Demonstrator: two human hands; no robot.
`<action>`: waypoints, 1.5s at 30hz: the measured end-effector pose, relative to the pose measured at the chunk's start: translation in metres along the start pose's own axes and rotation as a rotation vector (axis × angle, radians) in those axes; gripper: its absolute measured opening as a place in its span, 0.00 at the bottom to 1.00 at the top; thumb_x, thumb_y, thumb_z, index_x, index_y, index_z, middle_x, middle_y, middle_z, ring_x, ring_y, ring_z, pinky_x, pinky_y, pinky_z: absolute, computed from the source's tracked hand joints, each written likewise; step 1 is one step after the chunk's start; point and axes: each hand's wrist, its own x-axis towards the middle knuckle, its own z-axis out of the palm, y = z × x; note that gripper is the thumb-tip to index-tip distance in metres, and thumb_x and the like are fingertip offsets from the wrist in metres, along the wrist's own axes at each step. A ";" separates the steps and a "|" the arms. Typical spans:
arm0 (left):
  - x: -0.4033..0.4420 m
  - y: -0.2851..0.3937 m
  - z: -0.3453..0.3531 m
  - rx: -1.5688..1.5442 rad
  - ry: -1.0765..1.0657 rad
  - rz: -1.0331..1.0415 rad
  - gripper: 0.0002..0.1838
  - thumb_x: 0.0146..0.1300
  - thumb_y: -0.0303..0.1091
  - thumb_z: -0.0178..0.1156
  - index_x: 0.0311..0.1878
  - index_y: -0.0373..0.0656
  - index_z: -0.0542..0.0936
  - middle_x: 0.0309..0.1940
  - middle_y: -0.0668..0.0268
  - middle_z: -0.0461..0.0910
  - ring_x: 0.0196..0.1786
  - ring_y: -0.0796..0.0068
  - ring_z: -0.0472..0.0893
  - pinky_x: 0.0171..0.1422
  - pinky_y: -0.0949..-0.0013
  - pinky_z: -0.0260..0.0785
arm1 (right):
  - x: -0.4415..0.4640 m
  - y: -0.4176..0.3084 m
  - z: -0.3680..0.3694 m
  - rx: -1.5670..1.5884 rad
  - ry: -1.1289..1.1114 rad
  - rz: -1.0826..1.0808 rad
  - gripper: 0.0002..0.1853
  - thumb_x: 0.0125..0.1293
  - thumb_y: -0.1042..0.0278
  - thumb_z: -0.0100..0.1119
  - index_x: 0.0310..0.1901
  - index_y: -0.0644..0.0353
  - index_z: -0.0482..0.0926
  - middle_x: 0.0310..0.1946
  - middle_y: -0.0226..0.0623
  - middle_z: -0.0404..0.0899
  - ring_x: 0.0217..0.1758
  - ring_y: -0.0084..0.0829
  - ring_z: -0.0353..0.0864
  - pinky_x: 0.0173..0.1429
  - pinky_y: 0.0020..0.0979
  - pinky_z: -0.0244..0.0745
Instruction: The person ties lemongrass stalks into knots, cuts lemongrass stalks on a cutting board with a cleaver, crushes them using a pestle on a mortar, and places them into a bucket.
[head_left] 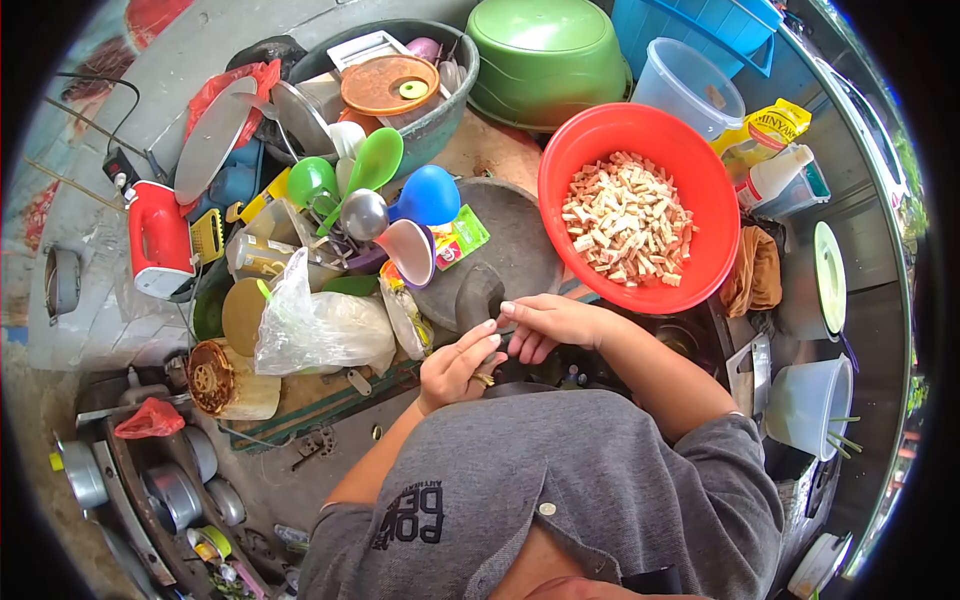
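My left hand (458,368) is in front of my chest with its fingers drawn together, and a small yellowish thing shows at its palm side; what it is I cannot make out. My right hand (550,322) meets it from the right, thumb side up and fingers bent, the tips close to those of my left hand. Anything between them is hidden. Just beyond the fingertips, a dark stone pestle (479,292) rests on a round grey stone mortar (520,235). A red basin (712,205) to the right holds many small pale cut strips (630,218).
At left stand a filled clear plastic bag (325,325), ladles and spoons such as a green spoon (376,158), and a red hand mixer (160,240). Behind are a dark tub (455,105) and an upturned green basin (545,65). Clear containers (690,85) stand right.
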 end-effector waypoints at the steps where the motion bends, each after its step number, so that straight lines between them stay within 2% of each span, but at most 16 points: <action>1: 0.005 0.003 0.003 -0.021 -0.052 0.069 0.15 0.50 0.26 0.69 0.43 0.37 0.80 0.45 0.52 0.82 0.38 0.65 0.84 0.37 0.71 0.76 | 0.001 0.003 0.006 0.113 0.024 -0.030 0.28 0.71 0.41 0.43 0.48 0.64 0.70 0.34 0.35 0.77 0.33 0.24 0.79 0.36 0.26 0.78; 6: 0.015 0.008 0.020 -0.060 -0.265 0.294 0.14 0.49 0.26 0.68 0.41 0.40 0.81 0.44 0.58 0.82 0.35 0.69 0.84 0.34 0.72 0.75 | 0.011 0.029 0.008 0.368 0.129 -0.047 0.37 0.64 0.36 0.53 0.54 0.69 0.67 0.42 0.37 0.73 0.38 0.24 0.75 0.41 0.27 0.77; 8: 0.019 0.013 0.021 -0.045 -0.352 0.316 0.15 0.49 0.27 0.68 0.42 0.40 0.81 0.45 0.59 0.82 0.36 0.68 0.84 0.36 0.71 0.75 | -0.003 0.027 0.016 0.422 0.173 -0.070 0.31 0.63 0.42 0.58 0.51 0.67 0.68 0.45 0.39 0.73 0.42 0.25 0.76 0.43 0.27 0.77; 9: 0.021 0.015 0.022 -0.031 -0.441 0.345 0.15 0.48 0.27 0.68 0.42 0.40 0.81 0.45 0.59 0.82 0.38 0.68 0.83 0.38 0.71 0.76 | -0.009 0.022 0.024 0.472 0.287 -0.096 0.20 0.68 0.54 0.55 0.49 0.64 0.70 0.37 0.34 0.76 0.36 0.22 0.78 0.40 0.25 0.76; 14: 0.010 0.032 0.036 -0.270 -0.322 0.366 0.18 0.50 0.27 0.69 0.46 0.40 0.80 0.46 0.60 0.81 0.40 0.66 0.82 0.42 0.69 0.77 | -0.020 0.046 0.005 0.610 0.150 -0.372 0.21 0.70 0.63 0.49 0.60 0.63 0.63 0.50 0.45 0.76 0.47 0.32 0.80 0.52 0.33 0.78; 16: -0.002 0.029 0.028 -0.265 -0.326 0.190 0.17 0.50 0.29 0.70 0.45 0.39 0.80 0.44 0.60 0.80 0.40 0.64 0.82 0.43 0.69 0.77 | -0.043 0.042 0.006 0.648 0.078 -0.513 0.20 0.70 0.65 0.49 0.60 0.61 0.62 0.52 0.45 0.74 0.51 0.33 0.78 0.55 0.35 0.75; 17: -0.004 0.025 0.024 -0.278 -0.271 0.159 0.15 0.54 0.31 0.67 0.45 0.40 0.80 0.39 0.62 0.79 0.35 0.66 0.82 0.36 0.70 0.75 | -0.055 0.042 0.003 0.614 0.058 -0.544 0.25 0.68 0.67 0.49 0.64 0.62 0.59 0.54 0.48 0.72 0.53 0.35 0.77 0.57 0.36 0.74; 18: -0.013 0.021 0.020 -0.280 -0.272 0.152 0.15 0.54 0.31 0.67 0.45 0.40 0.80 0.39 0.62 0.79 0.35 0.66 0.82 0.36 0.70 0.75 | -0.063 0.042 0.001 0.591 0.057 -0.579 0.30 0.64 0.62 0.53 0.64 0.64 0.57 0.52 0.49 0.73 0.50 0.34 0.78 0.54 0.34 0.74; 21: -0.053 0.012 0.005 -0.314 -0.288 -0.187 0.11 0.58 0.32 0.64 0.43 0.39 0.80 0.36 0.60 0.79 0.33 0.64 0.80 0.35 0.70 0.73 | -0.083 0.055 0.000 0.647 0.087 -0.610 0.35 0.57 0.52 0.59 0.61 0.66 0.61 0.44 0.49 0.75 0.39 0.32 0.78 0.43 0.29 0.75; 23: -0.075 0.007 -0.002 -0.365 -0.371 -0.518 0.09 0.64 0.35 0.59 0.39 0.39 0.79 0.35 0.59 0.79 0.35 0.63 0.79 0.37 0.67 0.72 | -0.091 0.070 -0.003 0.596 0.200 -0.584 0.39 0.52 0.44 0.63 0.56 0.68 0.64 0.34 0.45 0.75 0.29 0.29 0.75 0.33 0.27 0.72; 24: -0.086 0.006 -0.004 -0.371 -0.378 -0.553 0.09 0.64 0.35 0.59 0.39 0.39 0.79 0.35 0.59 0.79 0.35 0.63 0.79 0.37 0.67 0.72 | -0.091 0.076 0.000 0.585 0.300 -0.561 0.41 0.50 0.41 0.65 0.53 0.70 0.65 0.28 0.44 0.73 0.22 0.28 0.72 0.26 0.25 0.68; 27: -0.112 -0.002 -0.005 -0.333 -0.390 -0.770 0.14 0.68 0.41 0.52 0.33 0.39 0.76 0.36 0.59 0.79 0.40 0.59 0.78 0.46 0.64 0.70 | -0.096 0.103 -0.004 0.707 0.289 -0.542 0.41 0.50 0.41 0.67 0.53 0.70 0.65 0.25 0.43 0.73 0.18 0.28 0.71 0.22 0.25 0.67; 31: -0.124 -0.010 -0.013 -0.093 -0.448 -0.750 0.16 0.67 0.43 0.52 0.33 0.39 0.76 0.38 0.56 0.77 0.42 0.57 0.76 0.46 0.63 0.69 | -0.094 0.113 -0.008 0.714 0.314 -0.572 0.41 0.45 0.39 0.71 0.47 0.70 0.69 0.25 0.43 0.72 0.14 0.28 0.70 0.16 0.24 0.66; 36: -0.122 -0.008 -0.025 -0.125 -0.396 -0.873 0.15 0.67 0.41 0.54 0.32 0.37 0.76 0.39 0.54 0.74 0.41 0.57 0.75 0.47 0.65 0.68 | -0.084 0.105 -0.005 0.718 0.369 -0.600 0.43 0.41 0.38 0.73 0.45 0.72 0.70 0.26 0.44 0.72 0.14 0.28 0.71 0.14 0.24 0.69; 40: -0.099 0.000 -0.033 -0.214 -0.367 -1.007 0.08 0.62 0.33 0.57 0.32 0.38 0.75 0.37 0.57 0.74 0.42 0.63 0.75 0.47 0.67 0.67 | -0.094 0.096 -0.004 0.548 0.441 -0.542 0.53 0.43 0.38 0.72 0.57 0.76 0.60 0.25 0.44 0.73 0.14 0.28 0.72 0.15 0.23 0.69; 45: -0.059 0.005 -0.031 -0.567 -0.327 -0.964 0.05 0.52 0.24 0.60 0.32 0.40 0.74 0.40 0.63 0.71 0.44 0.70 0.72 0.53 0.70 0.64 | -0.106 0.066 0.007 0.367 0.555 -0.493 0.47 0.52 0.44 0.68 0.62 0.71 0.58 0.30 0.43 0.75 0.21 0.26 0.75 0.24 0.23 0.70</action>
